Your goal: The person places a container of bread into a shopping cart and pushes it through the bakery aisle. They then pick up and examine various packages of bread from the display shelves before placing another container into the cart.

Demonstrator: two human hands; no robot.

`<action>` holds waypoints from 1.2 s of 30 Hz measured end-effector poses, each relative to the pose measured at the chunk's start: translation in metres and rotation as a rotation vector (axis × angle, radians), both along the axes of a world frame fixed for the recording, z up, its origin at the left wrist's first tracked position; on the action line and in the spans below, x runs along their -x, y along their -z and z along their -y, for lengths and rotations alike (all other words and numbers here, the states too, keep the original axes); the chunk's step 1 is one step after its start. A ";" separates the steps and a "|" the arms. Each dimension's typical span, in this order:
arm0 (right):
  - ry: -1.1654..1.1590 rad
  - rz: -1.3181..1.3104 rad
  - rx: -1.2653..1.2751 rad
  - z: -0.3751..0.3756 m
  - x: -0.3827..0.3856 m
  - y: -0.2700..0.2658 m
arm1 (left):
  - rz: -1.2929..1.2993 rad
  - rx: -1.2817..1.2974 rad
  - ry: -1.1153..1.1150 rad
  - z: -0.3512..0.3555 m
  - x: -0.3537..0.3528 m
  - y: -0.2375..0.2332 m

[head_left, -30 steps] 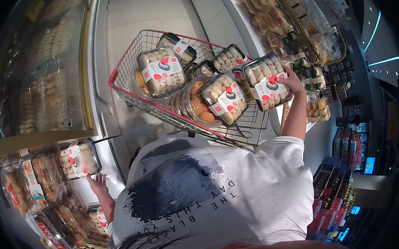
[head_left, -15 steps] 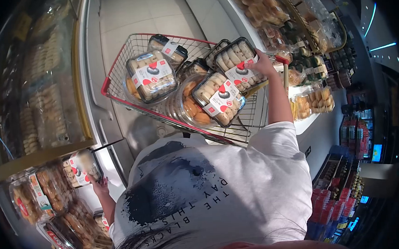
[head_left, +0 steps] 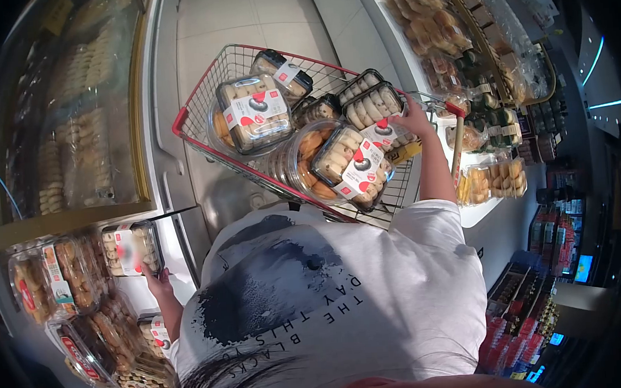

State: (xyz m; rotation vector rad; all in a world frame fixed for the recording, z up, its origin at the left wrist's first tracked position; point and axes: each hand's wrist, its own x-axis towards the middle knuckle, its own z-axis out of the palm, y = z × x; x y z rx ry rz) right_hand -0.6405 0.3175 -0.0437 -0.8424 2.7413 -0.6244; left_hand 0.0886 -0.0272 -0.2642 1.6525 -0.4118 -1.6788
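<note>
My right hand [head_left: 414, 120] grips the edge of a clear-lidded pastry pack [head_left: 374, 107] with a white-and-red label, inside the wire shopping cart [head_left: 207, 65]. Close to it lies another pastry pack [head_left: 351, 166], on top of round tubs of golden pastries [head_left: 302, 167]. Farther left in the cart, a labelled pack [head_left: 252, 112] rests on a round tub. At the left shelf, my left hand [head_left: 159, 280] is closed on the lower edge of a similar pastry pack [head_left: 130, 248]. Part of that pack's label is blurred.
Several packaged baked goods [head_left: 73, 269] fill the left shelf, below a glass-fronted case [head_left: 78, 123]. Bread and pastry packs [head_left: 491, 179] line the counter on the right. A red-ended cart handle [head_left: 456, 110] stands beside my right arm.
The view has shifted, moving the cart rightward in frame. My right hand's pack sits lower among the other packs. The pack at my left hand has turned more upright.
</note>
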 end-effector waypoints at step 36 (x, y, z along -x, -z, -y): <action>-1.285 1.203 0.456 0.327 -0.422 0.042 | 0.902 1.358 0.270 -0.060 0.025 -0.192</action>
